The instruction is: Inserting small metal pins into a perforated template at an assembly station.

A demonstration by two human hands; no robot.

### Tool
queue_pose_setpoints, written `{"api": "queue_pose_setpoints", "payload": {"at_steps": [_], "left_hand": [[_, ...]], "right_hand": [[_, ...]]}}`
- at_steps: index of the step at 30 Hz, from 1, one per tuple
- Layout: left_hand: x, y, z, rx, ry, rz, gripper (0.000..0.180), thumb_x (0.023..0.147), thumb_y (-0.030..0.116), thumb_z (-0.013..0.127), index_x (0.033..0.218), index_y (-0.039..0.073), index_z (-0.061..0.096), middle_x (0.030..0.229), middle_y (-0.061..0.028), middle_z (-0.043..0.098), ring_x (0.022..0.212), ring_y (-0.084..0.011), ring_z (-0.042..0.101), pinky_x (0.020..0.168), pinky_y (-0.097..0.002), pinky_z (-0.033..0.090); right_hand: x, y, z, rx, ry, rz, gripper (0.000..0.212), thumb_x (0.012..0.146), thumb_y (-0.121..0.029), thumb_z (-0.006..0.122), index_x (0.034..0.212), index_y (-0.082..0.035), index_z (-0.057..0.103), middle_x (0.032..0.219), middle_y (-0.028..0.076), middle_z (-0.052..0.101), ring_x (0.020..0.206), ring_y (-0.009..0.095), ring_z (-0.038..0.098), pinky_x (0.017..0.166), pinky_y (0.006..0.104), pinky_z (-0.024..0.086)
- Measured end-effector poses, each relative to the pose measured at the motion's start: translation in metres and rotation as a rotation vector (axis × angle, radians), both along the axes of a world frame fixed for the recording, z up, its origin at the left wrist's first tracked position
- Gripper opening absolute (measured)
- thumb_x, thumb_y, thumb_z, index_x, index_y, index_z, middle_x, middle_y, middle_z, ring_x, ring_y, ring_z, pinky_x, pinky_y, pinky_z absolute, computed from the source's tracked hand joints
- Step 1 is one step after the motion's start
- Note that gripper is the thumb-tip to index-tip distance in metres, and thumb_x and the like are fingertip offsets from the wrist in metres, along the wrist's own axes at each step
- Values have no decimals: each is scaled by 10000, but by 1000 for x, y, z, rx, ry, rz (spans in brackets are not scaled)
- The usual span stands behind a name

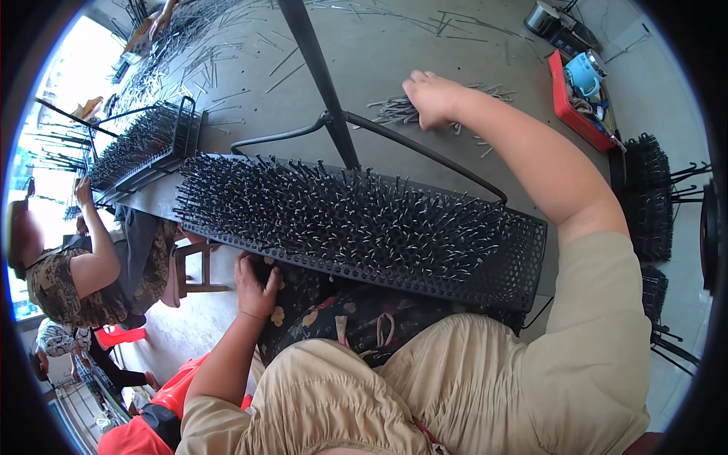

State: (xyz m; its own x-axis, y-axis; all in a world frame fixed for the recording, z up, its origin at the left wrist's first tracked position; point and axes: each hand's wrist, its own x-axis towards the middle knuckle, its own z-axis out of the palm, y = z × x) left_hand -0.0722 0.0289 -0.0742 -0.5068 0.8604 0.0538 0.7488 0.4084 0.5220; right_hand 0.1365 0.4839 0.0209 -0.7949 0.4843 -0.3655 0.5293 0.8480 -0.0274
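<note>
A long black perforated rack point(523, 262) lies across in front of me, packed with upright dark rods point(341, 216) whose tips are bent or pale; its right end shows bare holes. My left hand point(256, 290) rests below the rack's near edge on the dark flowered apron point(303, 299), fingers apart and nothing visible in them. Beyond the rack, my right hand point(434, 98) is at a pile of loose grey metal rods point(390, 114) on the table point(364, 61). Its fingers are curled closed, and what they hold, if anything, is hidden.
A black post point(312, 57) with curved side arms rises behind the rack. At right sits a red tray point(565, 106) with a blue mug point(584, 73). A second filled rack point(144, 148) stands left, beside a seated person point(83, 273). Scattered rods lie across the far table.
</note>
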Motion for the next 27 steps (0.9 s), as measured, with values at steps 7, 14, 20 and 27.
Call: {"api": "queue_pose_setpoints", "payload": {"at_steps": [7, 14, 20, 27], "left_hand": [[2, -7, -2, 11, -35, 46, 524, 813, 185, 683, 1227, -38, 452, 1233, -209, 470, 1157, -386, 480, 1006, -442, 389], [5, -9, 0, 64, 21, 74, 439, 798, 200, 701, 1065, -46, 454, 1249, -255, 442, 1125, -426, 468, 976, -463, 399], [1, -10, -3, 25, 49, 53, 418, 817, 192, 680, 1084, -27, 445, 1235, -218, 451, 1157, -396, 464, 995, -447, 390], [-2, -11, -6, 16, 45, 40, 464, 836, 178, 652, 1197, -29, 447, 1202, -191, 464, 1100, -366, 494, 967, -426, 411]], "right_hand": [[2, 2, -11, -2, 10, 37, 373, 733, -139, 716, 1064, -2, 612, 1138, 202, 615, 1100, 352, 597, 953, 413, 493], [20, 2, -34, 9, 270, 80, 266, 783, -121, 647, 1017, 1, 613, 1024, 211, 654, 1010, 377, 630, 895, 451, 509], [26, -5, -32, 76, 331, 10, 282, 841, -186, 618, 1046, -3, 556, 987, 219, 657, 952, 404, 635, 850, 489, 508], [43, 29, -4, 89, 838, -211, 354, 863, -199, 620, 1124, 7, 498, 896, 195, 647, 797, 355, 642, 724, 430, 510]]}}
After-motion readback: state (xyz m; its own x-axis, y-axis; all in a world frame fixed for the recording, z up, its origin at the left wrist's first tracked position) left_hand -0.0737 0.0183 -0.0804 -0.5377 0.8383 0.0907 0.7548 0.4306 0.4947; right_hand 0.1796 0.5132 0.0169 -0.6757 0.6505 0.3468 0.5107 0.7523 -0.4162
